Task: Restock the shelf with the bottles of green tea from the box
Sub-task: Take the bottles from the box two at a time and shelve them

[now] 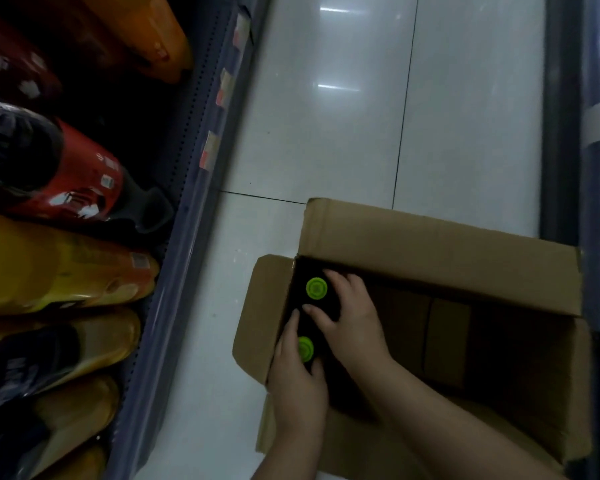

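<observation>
Shelf [174,237] at left, stocked with red, yellow, orange bottles; glossy tiled floor [326,116], narrow aisle.
Cardboard box [430,244] on floor, flaps open, mostly empty.
Two green tea bottles inside at left end, upright, green caps up: far [316,288], near [305,348].
Likely full, heavy, rigid, slick; grip at neck below cap.
Left hand [297,386] fingers curled around near bottle; right hand [352,320] fingers spread around far one.
</observation>
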`<state>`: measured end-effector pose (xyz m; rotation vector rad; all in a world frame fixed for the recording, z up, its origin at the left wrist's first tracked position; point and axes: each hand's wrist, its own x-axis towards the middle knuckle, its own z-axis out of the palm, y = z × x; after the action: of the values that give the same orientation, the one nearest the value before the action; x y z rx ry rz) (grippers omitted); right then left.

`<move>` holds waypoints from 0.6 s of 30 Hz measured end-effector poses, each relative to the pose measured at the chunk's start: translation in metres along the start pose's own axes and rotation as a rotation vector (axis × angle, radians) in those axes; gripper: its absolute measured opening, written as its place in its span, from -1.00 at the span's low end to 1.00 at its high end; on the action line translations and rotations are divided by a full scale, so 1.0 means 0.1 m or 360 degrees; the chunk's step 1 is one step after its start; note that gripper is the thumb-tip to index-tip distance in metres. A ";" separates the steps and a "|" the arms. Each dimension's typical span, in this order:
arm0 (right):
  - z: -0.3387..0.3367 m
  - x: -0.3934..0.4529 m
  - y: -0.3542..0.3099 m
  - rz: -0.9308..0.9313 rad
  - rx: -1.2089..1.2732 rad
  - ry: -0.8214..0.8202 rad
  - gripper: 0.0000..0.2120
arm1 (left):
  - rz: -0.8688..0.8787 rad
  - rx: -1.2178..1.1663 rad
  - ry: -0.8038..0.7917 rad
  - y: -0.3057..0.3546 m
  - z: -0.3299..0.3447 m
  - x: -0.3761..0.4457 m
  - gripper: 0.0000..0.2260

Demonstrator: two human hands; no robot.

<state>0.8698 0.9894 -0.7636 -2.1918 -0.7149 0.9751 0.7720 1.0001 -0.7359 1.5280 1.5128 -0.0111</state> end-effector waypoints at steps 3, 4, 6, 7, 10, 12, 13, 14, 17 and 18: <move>0.05 0.06 0.07 0.0040 0.0060 0.0038 -0.53 | 0.0008 -0.0025 0.0120 0.01 0.05 0.01 -0.58; 0.05 0.06 0.07 0.0026 0.0087 0.0052 -0.55 | 0.0014 -0.0025 0.0128 0.00 0.06 0.00 -0.63; 0.04 0.03 0.08 -0.0012 0.0148 0.0087 -0.56 | 0.0032 -0.0048 0.0143 -0.03 0.05 -0.02 -0.73; 0.01 -0.01 0.07 -0.0022 0.0189 0.0123 -0.56 | 0.0036 -0.0064 0.0148 -0.03 0.03 -0.04 -0.75; -0.19 -0.18 0.04 -0.0066 0.0302 0.0282 -0.60 | 0.0059 -0.0046 0.0141 0.02 -0.09 -0.14 -0.77; -0.41 -0.33 -0.02 -0.0107 0.0386 0.0328 -0.61 | 0.0146 0.0017 0.0134 0.11 -0.21 -0.22 -0.75; -0.54 -0.41 -0.06 -0.0132 0.0425 0.0343 -0.60 | 0.0194 0.0013 0.0127 0.18 -0.27 -0.27 -0.74; -0.67 -0.50 -0.10 -0.0160 0.0450 0.0362 -0.58 | 0.0240 -0.0020 0.0118 0.26 -0.34 -0.31 -0.74; -1.05 -0.78 -0.24 -0.0221 0.0465 0.0482 -0.47 | 0.0389 -0.0152 0.0077 0.56 -0.52 -0.47 -0.70; -1.18 -0.88 -0.28 -0.0223 0.0458 0.0547 -0.45 | 0.0434 -0.0194 0.0041 0.67 -0.58 -0.54 -0.68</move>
<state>0.9048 0.9096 -0.6417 -1.9576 -0.5217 0.5693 0.7781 1.0084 -0.6326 1.6274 1.2897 0.2554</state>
